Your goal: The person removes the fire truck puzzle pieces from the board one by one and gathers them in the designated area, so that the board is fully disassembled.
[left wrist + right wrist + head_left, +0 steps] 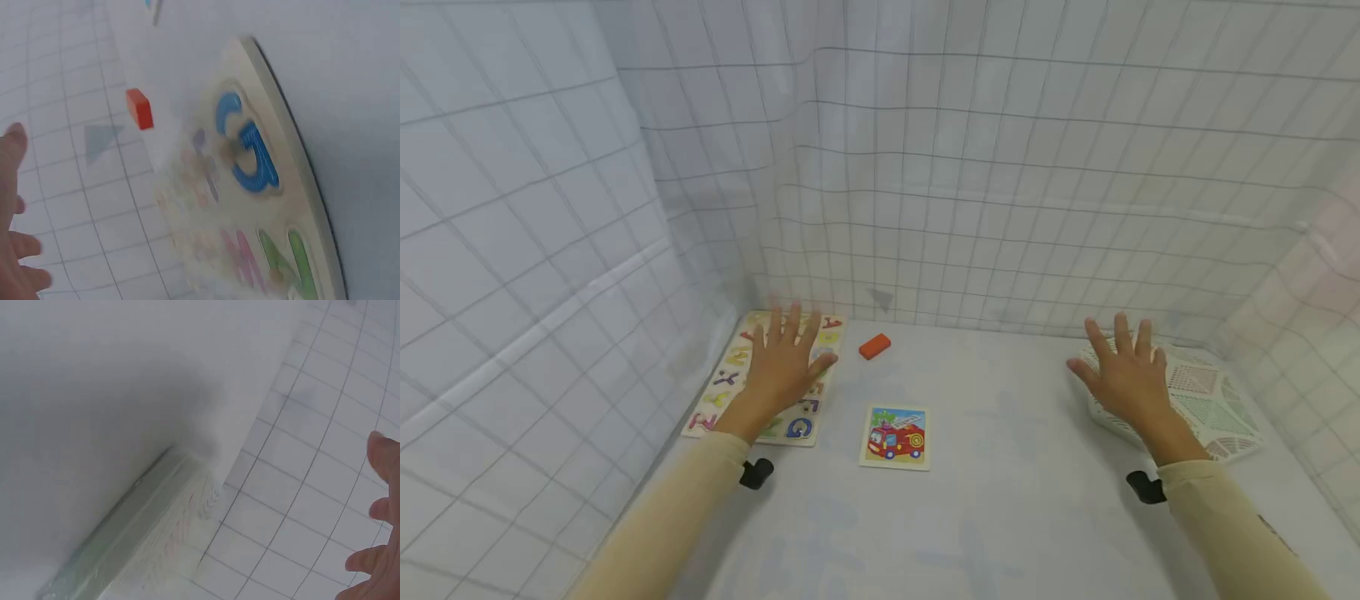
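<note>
My left hand (780,371), fingers spread, hovers over a wooden alphabet puzzle board (805,412) at the left. In the left wrist view the board's blue letter G (253,156) shows beside that hand. With its fingers spread too, my right hand (1126,379) is above a clear-wrapped pack of printed sheets (1213,400) at the right. Neither hand holds anything. Between them lies a square picture puzzle of a red fire engine (895,437). Behind it sits a small orange-red block (875,346).
A white table (985,517) carries all these things. White curtain with a dark grid (970,183) hangs at the back and along both sides, close behind the board and the pack. A black strap piece (757,473) shows at the left wrist.
</note>
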`<state>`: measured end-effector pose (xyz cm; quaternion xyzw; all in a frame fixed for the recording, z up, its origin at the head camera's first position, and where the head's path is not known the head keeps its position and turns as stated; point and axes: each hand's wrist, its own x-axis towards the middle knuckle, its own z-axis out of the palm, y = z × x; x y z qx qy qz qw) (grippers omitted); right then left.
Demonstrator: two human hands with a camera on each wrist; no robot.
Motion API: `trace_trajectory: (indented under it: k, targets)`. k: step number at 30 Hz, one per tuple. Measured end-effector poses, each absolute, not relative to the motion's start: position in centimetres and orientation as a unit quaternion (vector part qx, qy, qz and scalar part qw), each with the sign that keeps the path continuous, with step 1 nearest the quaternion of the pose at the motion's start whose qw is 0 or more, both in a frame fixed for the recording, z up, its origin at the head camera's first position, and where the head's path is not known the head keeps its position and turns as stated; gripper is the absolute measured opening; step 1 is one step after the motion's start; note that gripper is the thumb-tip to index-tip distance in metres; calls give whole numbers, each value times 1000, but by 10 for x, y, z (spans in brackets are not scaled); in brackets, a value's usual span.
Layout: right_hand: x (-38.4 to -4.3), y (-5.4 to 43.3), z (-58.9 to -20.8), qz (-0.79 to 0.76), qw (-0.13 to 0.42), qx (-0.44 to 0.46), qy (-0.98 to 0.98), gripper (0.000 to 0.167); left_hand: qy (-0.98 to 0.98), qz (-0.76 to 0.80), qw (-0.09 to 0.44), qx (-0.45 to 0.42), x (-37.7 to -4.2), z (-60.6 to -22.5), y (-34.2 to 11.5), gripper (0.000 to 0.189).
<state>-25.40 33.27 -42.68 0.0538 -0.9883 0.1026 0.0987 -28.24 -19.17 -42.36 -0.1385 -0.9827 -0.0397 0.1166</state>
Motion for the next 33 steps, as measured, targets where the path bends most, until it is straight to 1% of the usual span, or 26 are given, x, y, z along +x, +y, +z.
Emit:
trace_trajectory:
  k: [3, 5, 7, 10, 14, 18, 22, 26, 30, 33]
  targets:
    - [-250, 326, -427, 144, 102, 65, -982, 72, -979, -84, 89, -161, -263, -426, -176, 67]
    - [-248, 318, -428, 199, 87, 76, -973, 64, -976, -117, 61, -174, -247, -431, -165, 57]
    - [-246, 307, -429, 261, 56, 87, -960, 57, -972, -155, 26, -177, -232, -436, -154, 49]
    - [-247, 286, -432, 334, -2, 105, -937, 53, -967, -184, -21, -174, -215, -445, -141, 40]
    - [-253, 258, -436, 373, -55, 134, -916, 51, -965, -167, -56, -193, -199, -457, -130, 36]
    - [-260, 234, -440, 378, -86, 156, -908, 50, -963, -136, -47, -228, -188, -468, -124, 37]
    - [-267, 207, -443, 386, -117, 149, -903, 46, -962, -127, -25, -239, -184, -470, -121, 38]
    - [-274, 165, -450, 401, -152, 140, -892, 41, -968, -133, 0, -213, -189, -470, -117, 40]
    - [-279, 122, -459, 396, -185, 163, -884, 35, -973, -145, 0, -179, -197, -470, -115, 40]
    - [-280, 101, -462, 375, -195, 183, -888, 32, -971, -150, -2, -185, -201, -470, -114, 39]
